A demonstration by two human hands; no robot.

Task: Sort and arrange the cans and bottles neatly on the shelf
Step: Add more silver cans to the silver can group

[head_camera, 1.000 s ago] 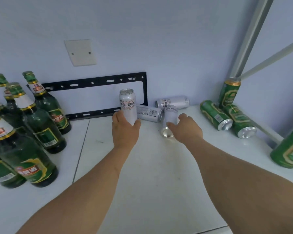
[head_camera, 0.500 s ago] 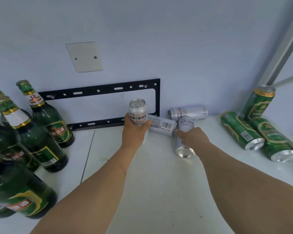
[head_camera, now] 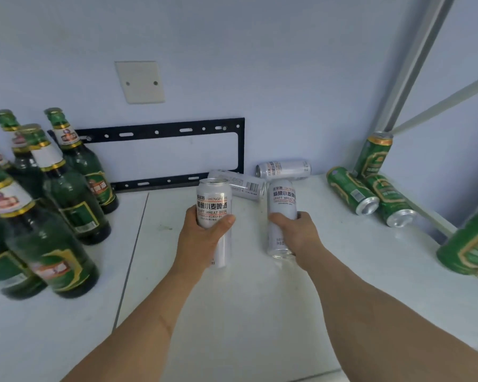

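My left hand [head_camera: 202,241] grips an upright silver wheat-beer can [head_camera: 214,202] over the white shelf [head_camera: 232,312]. My right hand [head_camera: 295,232] grips a second silver can [head_camera: 282,199], tilted with its base toward me. Two more silver cans lie on their sides behind them, one [head_camera: 243,184] just past the held cans and one [head_camera: 284,169] against the back wall. Several green glass bottles [head_camera: 66,205] stand at the left. Green cans sit at the right: two lying down [head_camera: 352,190] [head_camera: 391,201] and one upright [head_camera: 373,155] in the corner.
A black metal bracket [head_camera: 160,130] and a blank wall plate [head_camera: 140,81] are on the back wall. A slanted shelf post [head_camera: 414,62] rises at the right. Another green can [head_camera: 472,241] stands blurred at the right edge. A seam [head_camera: 133,252] splits the shelf boards.
My right hand has taken hold of the lying silver can and lifted it. Both hands have drawn their cans back toward me, away from the wall.
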